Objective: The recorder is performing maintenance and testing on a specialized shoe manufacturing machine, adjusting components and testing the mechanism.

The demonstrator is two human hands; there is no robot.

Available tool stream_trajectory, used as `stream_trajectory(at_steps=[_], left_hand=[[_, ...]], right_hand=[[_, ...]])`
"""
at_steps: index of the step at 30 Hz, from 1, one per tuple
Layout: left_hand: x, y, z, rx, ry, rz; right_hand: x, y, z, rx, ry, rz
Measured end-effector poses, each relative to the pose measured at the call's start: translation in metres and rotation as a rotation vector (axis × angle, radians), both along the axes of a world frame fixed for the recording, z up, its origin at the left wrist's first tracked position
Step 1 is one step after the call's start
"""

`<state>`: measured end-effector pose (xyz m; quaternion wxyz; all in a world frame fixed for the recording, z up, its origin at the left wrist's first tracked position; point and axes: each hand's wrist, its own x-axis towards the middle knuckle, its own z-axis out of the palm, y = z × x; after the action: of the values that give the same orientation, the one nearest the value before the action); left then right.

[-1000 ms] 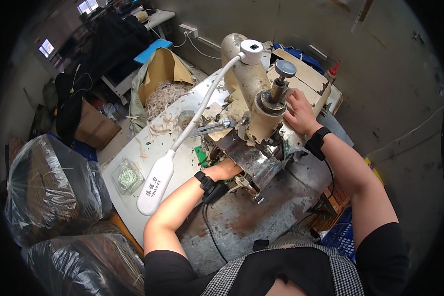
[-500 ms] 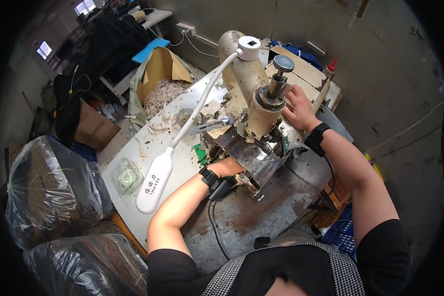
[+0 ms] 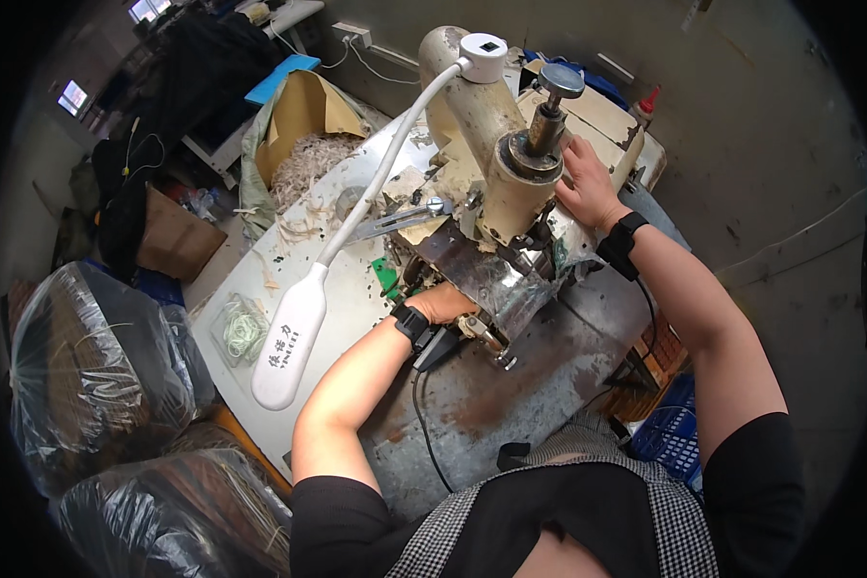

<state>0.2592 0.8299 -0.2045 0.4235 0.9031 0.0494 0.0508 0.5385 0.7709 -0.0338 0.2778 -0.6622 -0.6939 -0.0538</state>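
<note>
A worn cream industrial sewing machine (image 3: pixel 515 202) stands on the table, with a round-topped metal knob (image 3: pixel 561 83) on its head. My left hand (image 3: pixel 445 303) reaches in under the dark metal plate (image 3: pixel 467 262) at the machine's front. The plate and machine parts hide its fingers. On the machine's right side lies my right hand (image 3: pixel 592 188), its fingers partly stretched along the body behind the head, thumb apart. Nothing shows in it. A green piece (image 3: pixel 385 275) sits just beyond my left wrist.
A white gooseneck lamp (image 3: pixel 294 337) arches over the left side. Behind are a sack of fibre scraps (image 3: pixel 313 169) and a slotted metal arm (image 3: pixel 395 222). Green cord (image 3: pixel 244 330) lies in a clear tray. Plastic-wrapped bundles (image 3: pixel 106 376) stand left, a blue crate (image 3: pixel 667 438) lower right.
The whole view has shifted slightly, with the lamp and the table's left side now lower left in it. Both hands keep their places at the machine.
</note>
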Motion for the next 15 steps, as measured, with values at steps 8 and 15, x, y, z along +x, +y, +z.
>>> stream_trajectory(at_steps=[8,15], left_hand=[[0.022,-0.014,0.062,-0.038,-0.141,0.207],[0.045,-0.005,0.047,0.063,-0.217,0.373]], right_hand=[[0.01,-0.001,0.0,-0.016,0.011,-0.019],[0.009,0.009,0.002,0.083,-0.003,0.06]])
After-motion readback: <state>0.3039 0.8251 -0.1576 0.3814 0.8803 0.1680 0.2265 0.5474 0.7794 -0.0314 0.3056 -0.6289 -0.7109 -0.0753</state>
